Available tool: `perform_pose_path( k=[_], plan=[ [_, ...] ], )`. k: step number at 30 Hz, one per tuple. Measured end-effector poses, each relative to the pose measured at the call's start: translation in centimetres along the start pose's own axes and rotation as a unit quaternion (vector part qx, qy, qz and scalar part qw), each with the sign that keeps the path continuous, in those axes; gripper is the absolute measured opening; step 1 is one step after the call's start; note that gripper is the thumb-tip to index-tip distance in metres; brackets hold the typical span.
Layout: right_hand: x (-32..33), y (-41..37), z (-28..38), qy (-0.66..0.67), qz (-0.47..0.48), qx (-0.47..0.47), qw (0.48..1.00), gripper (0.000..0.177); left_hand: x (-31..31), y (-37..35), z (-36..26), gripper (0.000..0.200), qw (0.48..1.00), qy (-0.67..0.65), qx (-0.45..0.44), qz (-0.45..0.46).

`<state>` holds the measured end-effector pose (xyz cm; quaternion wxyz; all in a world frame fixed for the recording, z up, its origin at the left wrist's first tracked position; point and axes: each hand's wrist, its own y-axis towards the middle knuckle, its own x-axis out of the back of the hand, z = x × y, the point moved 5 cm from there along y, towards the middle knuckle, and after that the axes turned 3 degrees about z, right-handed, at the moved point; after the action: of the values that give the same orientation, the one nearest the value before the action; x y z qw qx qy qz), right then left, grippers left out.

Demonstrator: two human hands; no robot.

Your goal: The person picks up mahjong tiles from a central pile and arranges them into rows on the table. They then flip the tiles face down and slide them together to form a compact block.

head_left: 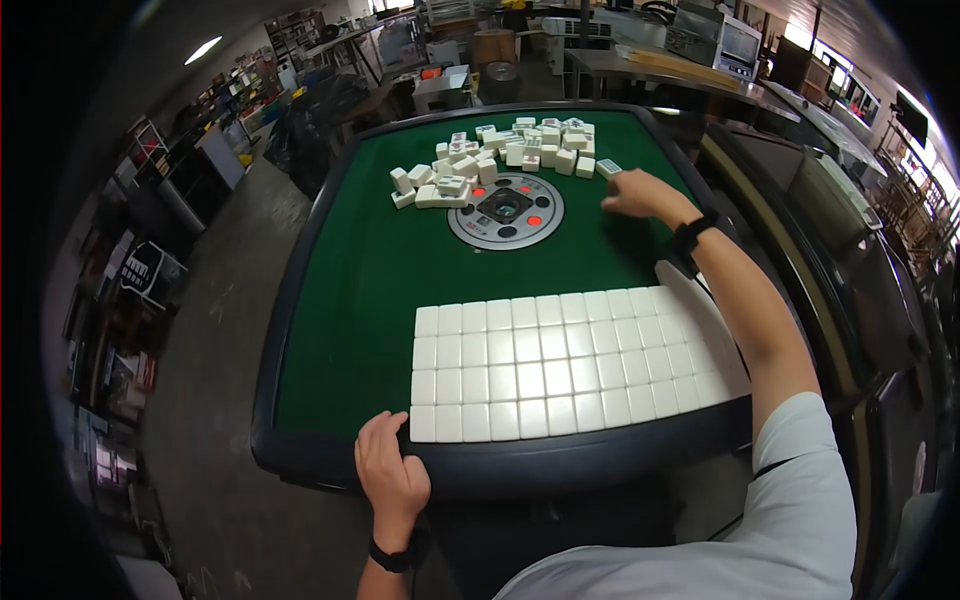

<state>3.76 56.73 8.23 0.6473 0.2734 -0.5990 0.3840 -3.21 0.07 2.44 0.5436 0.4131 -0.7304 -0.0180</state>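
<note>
With your L hand (390, 475) curled over the dark padded table rim (500, 470), pinch the 1 small white rectangular mahjong tile (608, 168) by its sides at the narrowed fingertips of your R hand (632, 195); can't tell if it's gripped yet.

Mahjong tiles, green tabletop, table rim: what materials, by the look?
Tiles: likely hard plastic or resin, glossy cream, with a light sheen on the faces. Tabletop: felt or similar cloth, matte green, no glare. Rim: probably moulded plastic, dark and semi-gloss, with soft highlights along its rounded edge.
</note>
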Motion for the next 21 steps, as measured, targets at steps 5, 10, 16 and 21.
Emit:
perform_pose_path(
  k=[5, 10, 16, 21],
  plan=[
    [-1.4, 11.0, 0.2, 0.011, -0.184, 0.050, 0.982, 0.056, 0.2, 0.2, -0.2, 0.053, 1.000, -0.007, 0.006, -0.011],
    [-2.6, 16.7, 1.6, -0.086, -0.244, 0.103, 0.960, 0.053, 0.4, 0.7, 0.2, 0.050, 1.000, -0.022, 0.015, -0.002],
    [-1.8, 17.5, 2.2, -0.013, -0.205, 0.139, 0.969, 0.039, 0.3, 1.1, 0.2, 0.052, 0.999, -0.020, 0.028, 0.011],
    [-2.5, 17.3, 1.0, 0.038, -0.091, 0.141, 0.985, 0.039, 0.1, 1.1, 0.3, 0.053, 0.999, -0.020, 0.022, 0.023]
  ],
)
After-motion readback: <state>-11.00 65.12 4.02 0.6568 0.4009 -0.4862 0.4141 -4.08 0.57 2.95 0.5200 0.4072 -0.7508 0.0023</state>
